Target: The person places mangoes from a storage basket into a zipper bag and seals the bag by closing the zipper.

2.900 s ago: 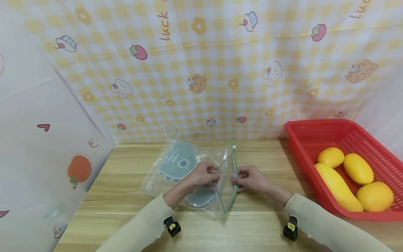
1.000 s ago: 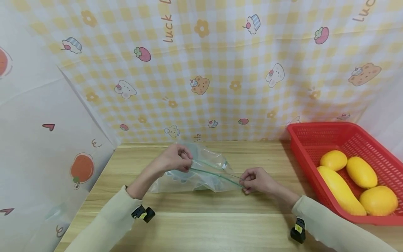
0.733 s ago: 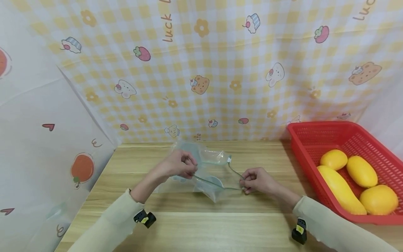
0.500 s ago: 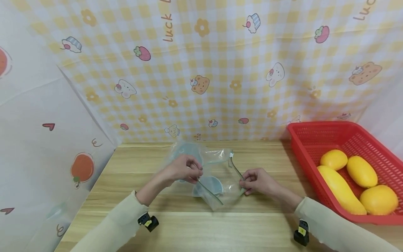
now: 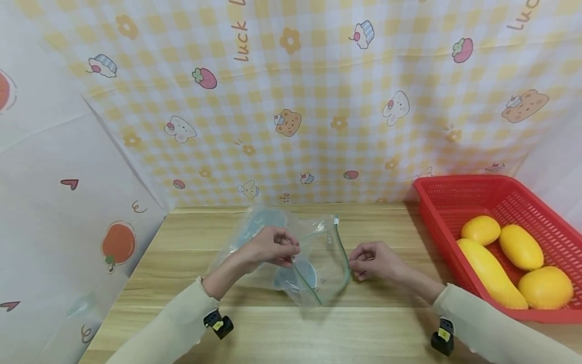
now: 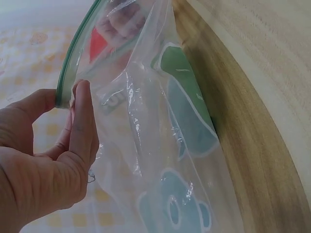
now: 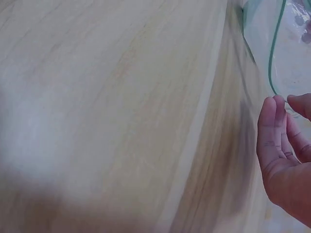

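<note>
A clear zip bag [image 5: 327, 258] printed with blue shapes lies on the wooden table, its mouth spread apart and facing right. My left hand [image 5: 273, 246] pinches one green-edged lip of that mouth between thumb and fingers. In the left wrist view, the green strip ends between the left thumb and the fingertips [image 6: 81, 94]. On the opposite lip, my right hand [image 5: 375, 261] holds the green edge lightly at its fingertips. The right wrist view shows this edge [image 7: 274, 48] running down to the fingertips. A white slider [image 5: 336, 220] sits at the far corner.
To the right stands a red plastic basket [image 5: 459, 283] with several yellow fruits, among them a long one [image 5: 491, 273]. A checked cloth [image 5: 291, 91] hangs behind the wooden table [image 5: 364, 323]; a white sheet [image 5: 41, 202] hangs at the left.
My left hand has moved right and slightly nearer with its lip of the bag. The mouth has turned from facing the front to facing right. My right hand has stayed almost in place.
</note>
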`<state>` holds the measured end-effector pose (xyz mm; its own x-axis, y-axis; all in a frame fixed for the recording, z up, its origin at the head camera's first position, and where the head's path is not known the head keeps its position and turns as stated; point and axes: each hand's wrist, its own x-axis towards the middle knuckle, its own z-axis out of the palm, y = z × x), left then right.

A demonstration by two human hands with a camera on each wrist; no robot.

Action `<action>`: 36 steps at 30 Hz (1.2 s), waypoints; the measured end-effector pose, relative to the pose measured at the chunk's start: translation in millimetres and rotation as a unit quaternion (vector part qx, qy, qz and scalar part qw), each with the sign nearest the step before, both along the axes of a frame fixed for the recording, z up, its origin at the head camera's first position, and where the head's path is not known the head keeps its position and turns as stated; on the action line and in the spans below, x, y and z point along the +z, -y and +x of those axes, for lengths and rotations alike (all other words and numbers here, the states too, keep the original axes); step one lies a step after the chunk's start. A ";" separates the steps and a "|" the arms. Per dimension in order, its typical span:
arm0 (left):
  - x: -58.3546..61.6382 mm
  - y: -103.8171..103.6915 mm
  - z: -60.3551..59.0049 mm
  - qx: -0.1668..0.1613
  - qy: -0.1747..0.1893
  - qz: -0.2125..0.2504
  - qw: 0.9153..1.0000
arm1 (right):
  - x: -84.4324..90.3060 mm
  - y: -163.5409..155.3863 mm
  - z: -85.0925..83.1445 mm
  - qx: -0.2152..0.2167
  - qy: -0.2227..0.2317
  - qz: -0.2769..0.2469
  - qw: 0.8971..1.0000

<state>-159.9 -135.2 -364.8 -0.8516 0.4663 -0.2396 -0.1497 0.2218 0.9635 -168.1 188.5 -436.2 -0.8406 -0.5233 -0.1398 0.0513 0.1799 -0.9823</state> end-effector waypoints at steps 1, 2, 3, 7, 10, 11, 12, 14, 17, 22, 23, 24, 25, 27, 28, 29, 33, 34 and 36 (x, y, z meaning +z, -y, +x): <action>-0.7 0.3 0.1 0.003 0.002 0.001 1.000 | 1.7 -0.5 0.2 -0.001 -0.002 0.004 1.000; -1.4 0.7 0.1 0.006 0.004 0.002 1.000 | 3.4 -1.2 0.4 -0.002 -0.004 0.009 1.000; -2.2 1.1 0.1 0.010 0.007 0.002 1.000 | 4.5 -2.2 0.4 -0.002 -0.005 0.014 1.000; -6.3 2.3 -0.3 0.021 0.020 0.002 1.000 | 8.7 -6.4 1.3 0.000 -0.007 0.028 1.000; -8.9 2.4 -0.5 0.022 0.028 0.005 0.999 | 11.2 -8.6 2.6 0.003 -0.006 0.037 0.999; -9.4 2.4 -0.4 0.022 0.030 0.006 0.999 | 12.1 -8.9 3.1 0.002 -0.007 0.040 0.999; -9.8 2.4 -0.3 0.022 0.033 0.008 0.999 | 12.9 -9.3 3.4 0.003 -0.008 0.042 0.999; -9.7 2.1 0.1 0.022 0.039 0.013 0.999 | 15.2 -10.5 4.1 0.004 -0.013 0.047 0.999; -10.0 1.6 0.1 0.021 0.049 0.020 0.998 | 18.9 -13.1 5.0 0.009 -0.022 0.056 0.998; -11.3 1.9 0.4 0.015 0.060 0.039 0.997 | 25.5 -17.3 6.9 0.016 -0.017 0.062 0.998; -11.7 2.2 0.6 0.014 0.060 0.042 0.997 | 26.6 -17.9 7.3 0.016 -0.015 0.064 0.998; -12.1 2.4 0.7 0.014 0.060 0.045 0.997 | 27.6 -18.4 7.7 0.018 -0.015 0.065 0.998; -12.6 2.6 0.8 0.014 0.059 0.047 0.997 | 28.5 -19.0 8.0 0.021 -0.015 0.064 0.998; -13.4 2.6 0.7 0.014 0.060 0.051 0.997 | 30.0 -20.2 8.6 0.026 -0.017 0.065 0.997; -13.7 2.6 0.6 0.014 0.061 0.052 0.997 | 31.0 -20.8 8.9 0.029 -0.018 0.066 0.997; -14.1 2.5 0.4 0.015 0.063 0.053 0.996 | 32.0 -21.5 9.3 0.033 -0.021 0.066 0.997; -14.8 2.3 0.0 0.016 0.068 0.056 0.996 | 37.5 -25.2 10.6 0.045 -0.020 0.068 0.996; -14.9 2.6 0.2 0.016 0.068 0.057 0.996 | 39.1 -26.3 10.8 0.049 -0.023 0.070 0.996; -15.1 2.7 0.4 0.018 0.068 0.058 0.996 | 42.0 -28.6 10.9 0.054 -0.028 0.075 0.995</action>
<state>-159.5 -138.0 -379.9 -0.8312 0.4681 -0.3001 -0.2865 0.1020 0.9526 -157.2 217.1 -394.2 -0.7892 -0.5878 -0.1779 -0.0307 0.3271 -0.9445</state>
